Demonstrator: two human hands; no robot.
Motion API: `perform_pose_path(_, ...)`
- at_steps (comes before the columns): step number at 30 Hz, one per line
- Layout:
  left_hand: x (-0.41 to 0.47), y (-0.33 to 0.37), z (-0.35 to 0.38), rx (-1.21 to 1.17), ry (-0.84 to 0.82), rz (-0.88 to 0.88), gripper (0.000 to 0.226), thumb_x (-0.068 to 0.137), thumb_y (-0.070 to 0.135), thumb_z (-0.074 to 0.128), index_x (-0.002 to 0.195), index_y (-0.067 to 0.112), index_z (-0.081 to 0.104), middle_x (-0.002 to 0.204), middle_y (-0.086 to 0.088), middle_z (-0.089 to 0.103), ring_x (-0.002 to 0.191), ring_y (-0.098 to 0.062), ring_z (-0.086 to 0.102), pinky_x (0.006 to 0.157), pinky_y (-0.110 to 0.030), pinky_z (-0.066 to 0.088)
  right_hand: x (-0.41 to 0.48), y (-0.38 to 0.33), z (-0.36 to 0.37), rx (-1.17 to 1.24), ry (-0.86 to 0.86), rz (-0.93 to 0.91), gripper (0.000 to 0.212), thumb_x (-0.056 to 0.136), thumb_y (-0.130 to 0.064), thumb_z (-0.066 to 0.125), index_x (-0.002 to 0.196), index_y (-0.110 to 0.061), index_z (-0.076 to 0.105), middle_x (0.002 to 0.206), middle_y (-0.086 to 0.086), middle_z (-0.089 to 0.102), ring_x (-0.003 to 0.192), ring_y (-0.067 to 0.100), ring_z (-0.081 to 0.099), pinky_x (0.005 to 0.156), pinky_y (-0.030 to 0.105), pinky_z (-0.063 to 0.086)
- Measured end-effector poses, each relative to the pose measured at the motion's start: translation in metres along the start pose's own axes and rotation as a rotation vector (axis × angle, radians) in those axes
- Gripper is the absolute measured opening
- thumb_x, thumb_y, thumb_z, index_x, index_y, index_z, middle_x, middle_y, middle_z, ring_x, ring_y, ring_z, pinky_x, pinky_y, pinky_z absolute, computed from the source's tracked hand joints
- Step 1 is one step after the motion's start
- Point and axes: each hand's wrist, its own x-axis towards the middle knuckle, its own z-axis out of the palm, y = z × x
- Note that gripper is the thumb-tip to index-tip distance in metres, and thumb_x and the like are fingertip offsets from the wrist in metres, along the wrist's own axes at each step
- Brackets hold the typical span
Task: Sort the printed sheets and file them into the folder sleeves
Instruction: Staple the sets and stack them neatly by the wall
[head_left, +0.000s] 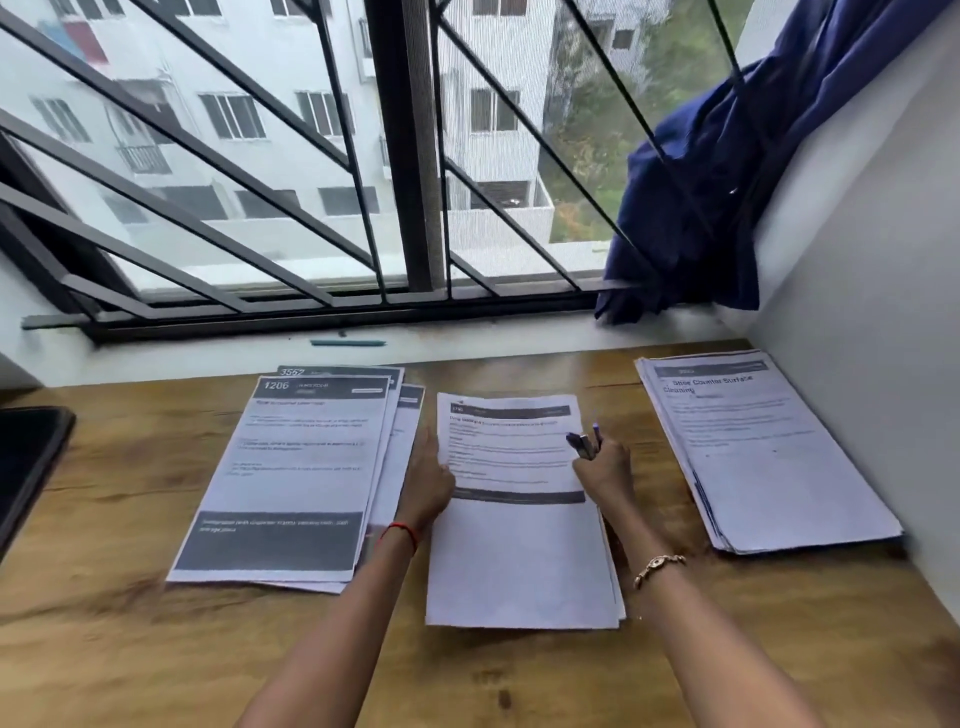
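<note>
Three piles of printed sheets lie on the wooden desk (130, 649). The left pile (291, 478) is fanned, its top sheet headed 1206. The middle pile (519, 561) is gripped on both sides: my left hand (428, 486) holds its left edge, and my right hand (605, 467) presses its right edge while clutching pens (584, 444) that stick up between the fingers. The right pile (763, 457) lies by the wall, apart from both hands. No folder with sleeves can be clearly made out.
A dark flat object (28, 462) sits at the desk's left edge. A teal pen (348, 342) lies on the window sill under the barred window. A blue curtain (727, 171) hangs at the right, and a white wall (872, 338) bounds the desk there.
</note>
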Motion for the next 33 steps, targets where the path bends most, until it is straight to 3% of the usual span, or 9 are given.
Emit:
perform_pose_path(3, 0.005, -0.005, -0.001, 0.043, 0.036, -0.164, 0.024, 0.090, 0.008, 0.041, 0.099, 0.017, 0.061, 0.097, -0.001, 0.062, 0.095, -0.026, 0.054, 0.080, -0.033, 0.044, 0.007, 0.000, 0.000, -0.079, -0.005, 0.014, 0.035, 0.072, -0.001, 0.051, 0.101, -0.004, 0.071, 0.111, 0.010, 0.066, 0.091, 0.030, 0.061, 0.065, 0.027, 0.039)
perform_pose_path(4, 0.008, -0.004, -0.001, 0.067, 0.063, -0.189, 0.019, 0.091, 0.009, 0.043, 0.080, 0.020, 0.055, 0.081, -0.001, 0.057, 0.084, -0.026, 0.051, 0.070, -0.032, 0.039, 0.010, -0.001, 0.000, -0.107, 0.000, 0.019, 0.034, 0.072, -0.003, 0.051, 0.101, -0.005, 0.070, 0.111, 0.011, 0.066, 0.091, 0.032, 0.061, 0.066, 0.029, 0.040)
perform_pose_path(6, 0.014, -0.001, -0.002, 0.095, 0.113, -0.205, 0.022, 0.091, 0.015, 0.048, 0.071, 0.024, 0.049, 0.071, -0.001, 0.053, 0.076, -0.025, 0.050, 0.065, -0.031, 0.035, 0.015, -0.005, 0.001, -0.162, 0.019, 0.037, 0.032, 0.074, -0.007, 0.053, 0.102, -0.005, 0.068, 0.114, 0.010, 0.065, 0.096, 0.035, 0.060, 0.069, 0.030, 0.043)
perform_pose_path(10, 0.026, 0.005, -0.002, 0.096, 0.140, -0.257, 0.029, 0.090, 0.021, 0.053, 0.071, 0.001, 0.061, 0.075, -0.015, 0.064, 0.069, -0.028, 0.055, 0.060, -0.029, 0.036, 0.026, -0.016, 0.001, -0.213, 0.059, 0.112, 0.025, 0.077, -0.005, 0.056, 0.100, 0.000, 0.065, 0.112, 0.013, 0.065, 0.099, 0.037, 0.059, 0.070, 0.031, 0.041)
perform_pose_path(13, 0.033, 0.003, -0.001, 0.113, 0.132, -0.268, 0.033, 0.090, 0.025, 0.054, 0.065, 0.004, 0.052, 0.072, -0.012, 0.058, 0.068, -0.029, 0.054, 0.057, -0.028, 0.033, 0.033, -0.022, 0.002, -0.261, 0.061, 0.155, 0.030, 0.079, -0.009, 0.059, 0.108, 0.000, 0.059, 0.113, 0.018, 0.061, 0.104, 0.038, 0.057, 0.077, 0.035, 0.043)
perform_pose_path(17, 0.043, 0.000, -0.001, 0.057, 0.177, -0.238, 0.023, 0.087, 0.024, 0.058, 0.080, 0.005, 0.069, 0.079, -0.009, 0.068, 0.077, -0.026, 0.063, 0.066, -0.034, 0.049, 0.040, -0.026, 0.002, -0.299, 0.054, 0.203, 0.032, 0.080, -0.011, 0.059, 0.110, 0.000, 0.057, 0.114, 0.019, 0.060, 0.104, 0.039, 0.057, 0.081, 0.037, 0.045)
perform_pose_path(21, 0.051, 0.001, -0.001, -0.033, 0.202, -0.220, 0.013, 0.084, 0.018, 0.065, 0.084, 0.007, 0.072, 0.084, -0.008, 0.071, 0.080, -0.023, 0.066, 0.073, -0.043, 0.056, 0.045, -0.036, 0.003, -0.353, 0.148, -0.029, 0.033, 0.079, -0.004, 0.059, 0.111, 0.000, 0.059, 0.114, 0.018, 0.057, 0.108, 0.038, 0.052, 0.082, 0.039, 0.046)
perform_pose_path(26, 0.052, 0.004, 0.001, -0.046, 0.248, -0.181, 0.014, 0.084, 0.016, 0.064, 0.091, 0.007, 0.072, 0.087, -0.007, 0.072, 0.081, -0.021, 0.065, 0.075, -0.037, 0.055, 0.057, -0.073, 0.025, -0.379, -0.155, -0.413, 0.038, 0.078, 0.000, 0.061, 0.115, -0.006, 0.062, 0.115, 0.010, 0.060, 0.109, 0.029, 0.051, 0.088, 0.034, 0.042)
perform_pose_path(33, 0.043, 0.013, 0.002, -0.094, 0.310, -0.116, 0.017, 0.085, 0.014, 0.064, 0.098, 0.010, 0.075, 0.090, -0.006, 0.074, 0.072, -0.013, 0.064, 0.071, -0.036, 0.056, 0.069, -0.112, 0.074, -0.353, -0.495, -0.406, 0.030, 0.075, -0.015, 0.073, 0.100, -0.002, 0.066, 0.105, 0.013, 0.065, 0.100, 0.027, 0.061, 0.093, 0.041, 0.047)
